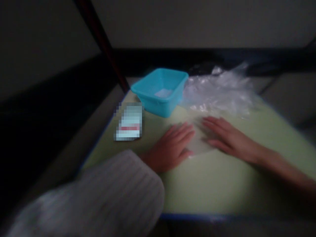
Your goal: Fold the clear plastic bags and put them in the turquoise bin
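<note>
A thin, pale, see-through sheet, perhaps a plastic bag (199,144), lies flat on the yellow-green table (212,191). Over its left side rests my left hand (172,144), palm down with the fingers stretched out. My right hand (223,136) is at the sheet's right side, fingers extended and slightly blurred. Nothing shows gripped in either hand. The sheet is partly hidden by the fingers, and its far edge is hard to make out.
Behind my hands stands a turquoise plastic basket (155,103) with something whitish inside. To its right is a heap of crumpled clear plastic (219,90). A phone-like object (130,123), pixelated, lies at the left edge. The table has a blue rim (197,216).
</note>
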